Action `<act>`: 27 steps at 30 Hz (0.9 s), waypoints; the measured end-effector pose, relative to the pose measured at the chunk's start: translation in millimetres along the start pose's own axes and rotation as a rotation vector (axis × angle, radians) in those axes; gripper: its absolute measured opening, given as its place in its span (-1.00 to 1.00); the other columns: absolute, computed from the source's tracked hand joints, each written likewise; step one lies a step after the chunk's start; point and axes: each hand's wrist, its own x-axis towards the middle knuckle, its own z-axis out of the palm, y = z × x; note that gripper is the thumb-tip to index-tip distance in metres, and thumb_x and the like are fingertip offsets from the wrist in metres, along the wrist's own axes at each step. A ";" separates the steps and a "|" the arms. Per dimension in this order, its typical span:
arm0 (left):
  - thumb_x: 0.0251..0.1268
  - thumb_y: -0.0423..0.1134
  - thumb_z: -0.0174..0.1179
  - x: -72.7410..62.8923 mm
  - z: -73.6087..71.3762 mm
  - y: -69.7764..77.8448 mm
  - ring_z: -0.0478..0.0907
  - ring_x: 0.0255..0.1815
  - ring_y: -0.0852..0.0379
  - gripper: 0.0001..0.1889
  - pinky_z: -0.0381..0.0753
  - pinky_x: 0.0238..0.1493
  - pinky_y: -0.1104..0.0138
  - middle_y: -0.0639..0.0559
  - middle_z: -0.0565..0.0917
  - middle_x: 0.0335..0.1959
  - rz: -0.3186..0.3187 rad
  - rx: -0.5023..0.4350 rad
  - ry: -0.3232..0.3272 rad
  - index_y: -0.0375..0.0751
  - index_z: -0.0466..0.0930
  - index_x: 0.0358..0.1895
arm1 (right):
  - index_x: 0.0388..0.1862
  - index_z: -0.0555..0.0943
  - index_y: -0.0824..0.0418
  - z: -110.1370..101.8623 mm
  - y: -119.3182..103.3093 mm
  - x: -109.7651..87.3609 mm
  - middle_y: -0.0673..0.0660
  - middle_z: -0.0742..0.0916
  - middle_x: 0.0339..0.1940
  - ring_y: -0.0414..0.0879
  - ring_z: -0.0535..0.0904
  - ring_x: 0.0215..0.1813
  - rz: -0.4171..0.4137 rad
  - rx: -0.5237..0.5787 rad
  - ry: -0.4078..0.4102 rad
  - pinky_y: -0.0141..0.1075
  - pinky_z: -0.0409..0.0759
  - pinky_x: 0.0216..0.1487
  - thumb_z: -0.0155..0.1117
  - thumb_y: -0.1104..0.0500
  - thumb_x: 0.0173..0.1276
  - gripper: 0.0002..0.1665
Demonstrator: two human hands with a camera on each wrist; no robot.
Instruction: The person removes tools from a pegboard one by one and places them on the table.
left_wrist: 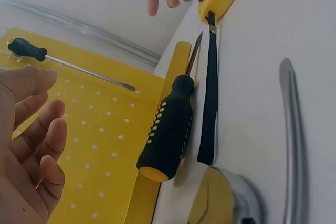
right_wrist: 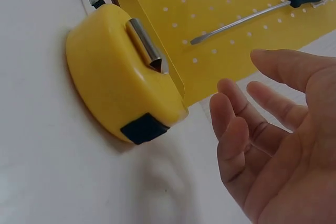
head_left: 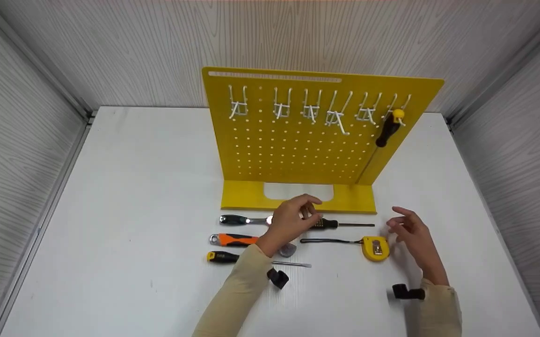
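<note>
My left hand hovers over the tools in front of the pegboard, fingers loosely bent and holding nothing. Nearest below it lies a black screwdriver with yellow dots on its handle, partly hidden by the hand in the head view. My right hand is raised just right of a yellow tape measure, its fingers loosely curved around air. A black wrist strap runs left from the tape measure. Another screwdriver hangs from the rightmost hook of the yellow pegboard.
Left of the hand lie a ratchet wrench, an orange-handled wrench and a flathead screwdriver, partly covered by the left forearm. Several white hooks without tools stick out from the board. Wood-patterned walls enclose the white table.
</note>
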 end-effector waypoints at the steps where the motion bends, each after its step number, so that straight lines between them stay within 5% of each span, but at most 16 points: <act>1: 0.25 -0.13 0.29 1.4 0.2 1.8 0.56 -0.35 0.28 -0.74 0.49 -0.33 0.47 0.10 0.68 -0.33 0.006 -0.004 0.015 -0.01 0.63 -0.01 | 0.42 0.29 0.16 1.3 -0.8 0.7 -0.14 0.59 -0.15 -0.27 0.55 -0.18 -0.004 0.008 0.015 -0.46 0.54 -0.20 0.12 -0.08 0.45 -0.34; 10: 0.25 -0.10 0.29 13.9 2.2 14.2 0.57 -0.27 0.07 -0.68 0.51 -0.29 0.35 0.03 0.68 -0.26 0.024 -0.035 0.136 -0.05 0.61 0.04 | 0.41 0.28 0.16 10.3 -11.4 8.2 -0.22 0.61 -0.10 -0.35 0.56 -0.09 -0.037 0.097 0.085 -0.51 0.57 -0.13 0.10 -0.19 0.41 -0.27; 19: 0.27 -0.11 0.27 29.8 4.7 23.2 0.54 -0.13 0.09 -0.65 0.55 -0.07 0.24 -0.07 0.66 -0.12 0.041 -0.119 0.149 -0.11 0.57 0.09 | 0.42 0.23 0.14 17.0 -27.6 17.8 0.19 0.56 0.22 -0.32 0.57 0.02 -0.099 0.186 0.104 -0.55 0.56 -0.04 0.11 -0.13 0.43 -0.30; 27: 0.26 -0.11 0.28 42.3 3.9 37.9 0.54 -0.11 0.14 -0.63 0.52 -0.05 0.26 0.03 0.65 -0.10 0.048 -0.107 0.144 -0.09 0.56 0.11 | 0.41 0.25 0.10 23.3 -42.7 30.8 0.23 0.52 0.27 -0.35 0.54 0.03 -0.117 0.193 0.101 -0.51 0.57 0.01 0.10 -0.06 0.46 -0.37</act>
